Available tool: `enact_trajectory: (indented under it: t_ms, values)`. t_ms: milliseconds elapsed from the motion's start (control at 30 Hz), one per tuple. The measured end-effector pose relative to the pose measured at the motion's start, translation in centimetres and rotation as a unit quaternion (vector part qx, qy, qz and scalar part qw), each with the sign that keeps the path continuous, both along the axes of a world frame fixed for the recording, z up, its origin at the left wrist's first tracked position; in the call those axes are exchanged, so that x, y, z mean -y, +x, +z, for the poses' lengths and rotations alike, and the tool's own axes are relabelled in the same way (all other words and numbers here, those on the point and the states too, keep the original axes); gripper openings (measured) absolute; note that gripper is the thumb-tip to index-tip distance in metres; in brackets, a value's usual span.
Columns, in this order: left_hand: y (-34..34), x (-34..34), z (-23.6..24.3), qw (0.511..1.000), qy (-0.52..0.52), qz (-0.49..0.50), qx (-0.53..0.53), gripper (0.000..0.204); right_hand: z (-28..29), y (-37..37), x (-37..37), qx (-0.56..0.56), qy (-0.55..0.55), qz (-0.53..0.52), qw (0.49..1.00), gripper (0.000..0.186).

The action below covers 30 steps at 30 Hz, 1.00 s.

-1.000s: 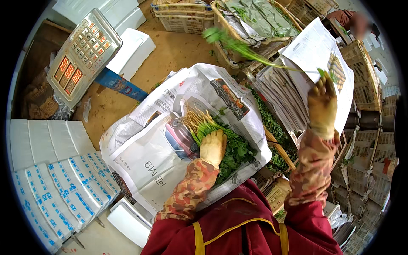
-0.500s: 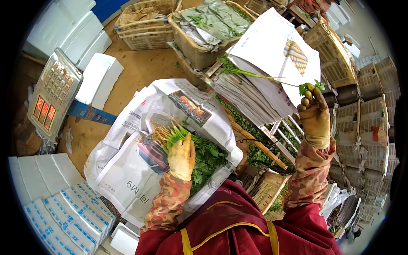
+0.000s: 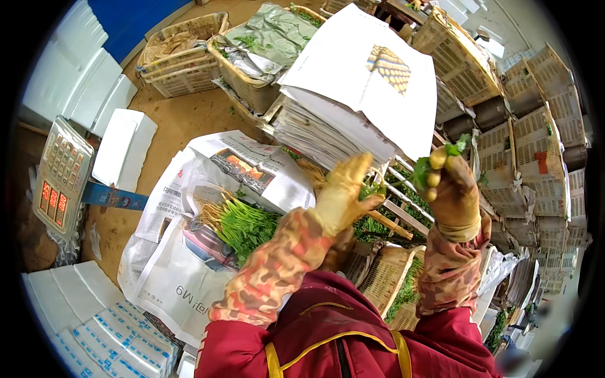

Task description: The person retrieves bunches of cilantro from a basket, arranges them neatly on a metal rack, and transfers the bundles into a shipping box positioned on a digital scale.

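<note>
A bunch of coriander-like greens lies on an open sheet of newspaper, with its pale roots pointing left. My left hand, in a yellowish glove, is raised to the right of the bunch. Bright leaves show between its thumb and fingers, seemingly lightly held. Farther right my right hand, in a stained glove, is closed on a leafy coriander sprig; leaves stick out on both sides of the fingers. My left forearm hides part of the bunch's leafy end.
A stack of newspapers stands beyond my hands. At left are a digital scale and white foam boxes. Plastic crates stand at the back, more crates at right. Another crate with greens sits near my body.
My left hand has let go of the bunch on the newspaper and moved right, toward my right hand. My right hand has come lower with its sprig. The whole view has shifted.
</note>
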<state>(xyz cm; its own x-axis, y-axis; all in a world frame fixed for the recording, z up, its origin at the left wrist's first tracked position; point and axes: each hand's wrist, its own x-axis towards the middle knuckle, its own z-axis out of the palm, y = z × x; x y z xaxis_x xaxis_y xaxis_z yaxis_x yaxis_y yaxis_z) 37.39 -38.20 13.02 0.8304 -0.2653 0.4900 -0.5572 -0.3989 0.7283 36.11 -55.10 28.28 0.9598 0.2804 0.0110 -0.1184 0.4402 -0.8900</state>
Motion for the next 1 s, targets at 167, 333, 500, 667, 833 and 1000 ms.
enact_trajectory:
  t_ms: [167, 333, 500, 667, 833, 1000]
  values:
    - [-4.7, 5.0, -4.4, 0.674, -0.423, -0.267, -0.543, 0.025, -2.9, 1.7, 5.8, 0.012, -0.054, -0.121, 0.991, 0.037]
    - [-6.9, 6.7, -3.6, 0.571, -0.503, -0.318, -0.566, 0.029, -6.7, 1.2, 12.2, -0.066, 0.036, -0.099, 0.992, 0.032]
    - [-7.9, 9.4, -3.0, 0.577, -0.436, -0.329, -0.607, 0.046, -7.9, 1.5, 17.4, -0.062, -0.109, -0.224, 0.966, 0.027]
    - [-8.8, 13.0, -1.6, 0.591, -0.426, -0.318, -0.607, 0.042, -7.3, 1.5, 27.9, -0.050, -0.142, -0.180, 0.972, 0.043]
    - [-9.4, 15.2, -0.9, 0.656, -0.344, -0.292, -0.605, 0.032, -5.2, -1.6, 30.4, -0.040, -0.143, -0.165, 0.975, 0.049]
    - [-11.5, 11.8, -1.8, 0.689, -0.341, -0.156, -0.620, 0.022, -11.0, -3.1, 41.4, 0.114, 0.012, -0.294, 0.949, 0.044]
